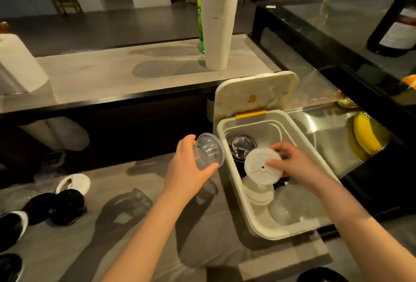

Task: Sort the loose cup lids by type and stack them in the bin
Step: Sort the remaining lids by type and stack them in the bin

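Note:
A white bin [249, 212] with its hinged cover flipped up sits at the counter's right end. My right hand [292, 164] pinches a white flat lid [261, 168] over the bin's middle. Below it in the bin stands a stack of white lids [258, 193]. Black lids [242, 145] sit at the bin's far end and clear dome lids [290, 207] at its near end. My left hand [186, 166] grips a small stack of clear dome lids [208, 153] just left of the bin's rim.
Loose black lids [65, 207], a white lid [73, 183] and clear lids [48, 175] lie at the counter's left. A tall stack of paper cups [217, 27] and a paper towel roll [18, 65] stand on the upper shelf. A banana [365, 135] lies to the right.

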Demonstrator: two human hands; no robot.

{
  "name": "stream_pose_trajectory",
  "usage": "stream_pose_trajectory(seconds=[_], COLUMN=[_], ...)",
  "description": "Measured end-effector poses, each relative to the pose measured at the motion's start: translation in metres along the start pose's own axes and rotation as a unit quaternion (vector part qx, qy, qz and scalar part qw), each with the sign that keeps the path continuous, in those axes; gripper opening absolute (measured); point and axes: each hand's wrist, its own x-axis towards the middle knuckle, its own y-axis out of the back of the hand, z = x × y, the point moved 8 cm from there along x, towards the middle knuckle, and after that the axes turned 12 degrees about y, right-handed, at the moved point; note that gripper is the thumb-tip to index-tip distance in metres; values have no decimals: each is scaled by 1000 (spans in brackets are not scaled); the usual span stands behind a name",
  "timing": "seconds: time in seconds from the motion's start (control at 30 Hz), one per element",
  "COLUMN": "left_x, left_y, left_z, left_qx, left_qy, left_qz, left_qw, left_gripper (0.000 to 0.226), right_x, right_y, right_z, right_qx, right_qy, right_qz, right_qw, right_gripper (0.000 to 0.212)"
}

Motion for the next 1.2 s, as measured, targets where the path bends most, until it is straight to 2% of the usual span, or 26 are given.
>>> stream_pose_trajectory(seconds=[0.1, 0.17, 0.3, 0.47, 0.6, 0.67, 0.77, 0.83, 0.87, 0.93, 1.03, 1.13, 1.2], left_x=[1, 0, -5, -7, -9, -9, -8, -9, -10, -13, -17, -19, -19], left_y=[-12, -18, -22, -21, -22, -24, -30, -33, -35, -41, -48, -54, -57], left_z=[12, 16, 17, 20, 34, 41, 52, 61, 68, 82, 97, 101, 100], left_qx=[-3, -1, 20, 22, 31, 48, 81, 104, 113, 122, 114, 98, 73], left_qy=[11, 14, 15, 12, -24, -43, -65, -82, -97, -126, -153, -177, -182], left_qz=[7, 11, 29, 33, 25, 17, 0, -3, -3, -6, -14, -27, -51], left_qw=[1000, 1000, 999, 999, 999, 998, 995, 991, 989, 984, 982, 979, 979], left_gripper=[61, 59, 59, 63, 69, 68, 76, 84, 88, 91, 96, 98, 98], right_x=[6, 10, 6, 6, 6, 8, 12, 10, 8, 4, -2, -2, -3], right_y=[-16, -25, -32, -37, -31, -22, -4, 11, 16, 13, 0, 3, 4], right_z=[12, 16, 23, 24, 16, 4, -26, -56, -71, -92, -86, -73, -69], right_qx=[-71, -137, -328, -403, -430, -391, -206, -93, -70, -74, -95, -124, -136], right_qy=[-3, 7, 22, 43, 62, 81, 126, 181, 212, 251, 229, 210, 205], right_qz=[-101, -133, -186, -170, -149, -112, -23, 37, 40, -39, -191, -204, -204], right_qw=[992, 982, 926, 898, 888, 910, 970, 978, 974, 964, 950, 948, 948], right_gripper=[27, 24, 36, 34, 37, 39, 31, 25, 27, 40, 63, 78, 81])
